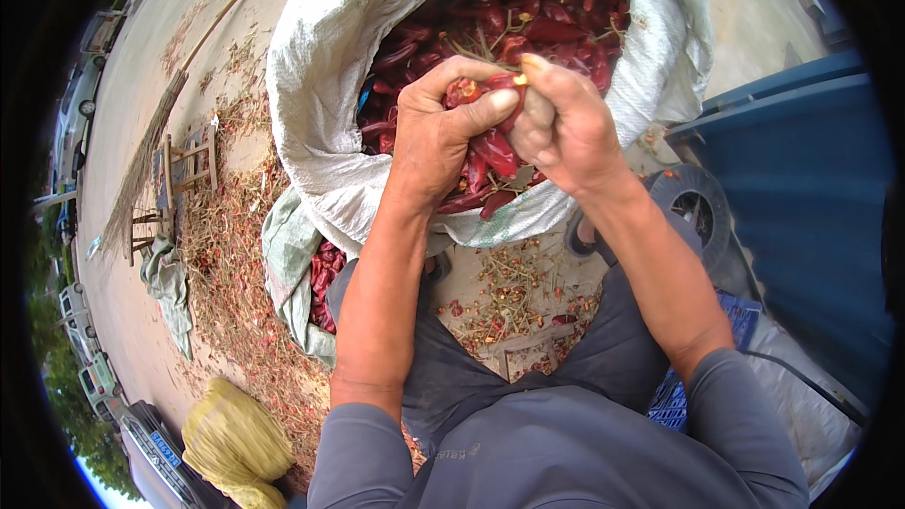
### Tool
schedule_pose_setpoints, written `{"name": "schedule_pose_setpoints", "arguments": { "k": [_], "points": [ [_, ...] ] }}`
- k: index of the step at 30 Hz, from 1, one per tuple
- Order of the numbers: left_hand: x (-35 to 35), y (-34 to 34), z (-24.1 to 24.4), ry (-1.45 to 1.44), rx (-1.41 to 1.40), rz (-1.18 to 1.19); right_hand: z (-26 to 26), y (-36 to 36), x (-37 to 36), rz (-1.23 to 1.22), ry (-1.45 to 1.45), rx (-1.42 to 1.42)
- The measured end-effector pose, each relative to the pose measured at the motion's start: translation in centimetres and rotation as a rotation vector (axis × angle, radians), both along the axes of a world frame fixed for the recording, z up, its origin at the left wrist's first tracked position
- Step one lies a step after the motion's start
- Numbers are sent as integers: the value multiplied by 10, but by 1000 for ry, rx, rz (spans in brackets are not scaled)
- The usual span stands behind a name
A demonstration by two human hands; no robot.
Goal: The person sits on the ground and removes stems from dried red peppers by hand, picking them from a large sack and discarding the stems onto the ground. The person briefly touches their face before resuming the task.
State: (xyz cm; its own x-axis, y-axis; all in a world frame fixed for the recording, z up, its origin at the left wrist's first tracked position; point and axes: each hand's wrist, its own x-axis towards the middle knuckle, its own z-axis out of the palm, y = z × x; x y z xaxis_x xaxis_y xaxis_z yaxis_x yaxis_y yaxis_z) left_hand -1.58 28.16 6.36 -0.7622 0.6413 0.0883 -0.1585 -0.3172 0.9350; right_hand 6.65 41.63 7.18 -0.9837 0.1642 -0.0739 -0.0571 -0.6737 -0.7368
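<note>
A large white woven sack [318, 85] stands before me with its top rolled outward. Dried red chili peppers [558, 25] and some thin dry stems fill its mouth. Over the opening, my left hand [442, 124] grips a few red peppers [495, 152], its thumb pressed along one of them. My right hand [576, 120] meets it, fingers curled, with thumb and forefinger pinching the yellowish end of a pepper [510, 80]. Parts of the held peppers are hidden by my fingers.
A smaller sack of peppers [327, 272] leans by my left knee. Pepper debris [240, 283] litters the ground. To the left are a twig broom [152, 120], wooden stool [187, 162] and yellow sack [237, 435]. A blue metal panel [792, 162] and tire [689, 205] stand at right.
</note>
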Motion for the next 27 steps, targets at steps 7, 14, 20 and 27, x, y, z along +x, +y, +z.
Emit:
{"name": "schedule_pose_setpoints", "arguments": {
  "k": [7, 14, 20, 27],
  "points": [
    [-13, -22, -3, -172, 49, 252, 3, 56, -2, 262, 333, 454],
    [-37, -27, 2, -118, -30, 293, -36, 29, -35, -316, -41, 1545],
    [-38, -16, 11, -38, -90, 409, -60, 9, -59, -163, -224, 1933],
    [-47, -39, 7, 23, -354, 412, -40, 28, -42, -234, -111, 1656]
  ]
}}
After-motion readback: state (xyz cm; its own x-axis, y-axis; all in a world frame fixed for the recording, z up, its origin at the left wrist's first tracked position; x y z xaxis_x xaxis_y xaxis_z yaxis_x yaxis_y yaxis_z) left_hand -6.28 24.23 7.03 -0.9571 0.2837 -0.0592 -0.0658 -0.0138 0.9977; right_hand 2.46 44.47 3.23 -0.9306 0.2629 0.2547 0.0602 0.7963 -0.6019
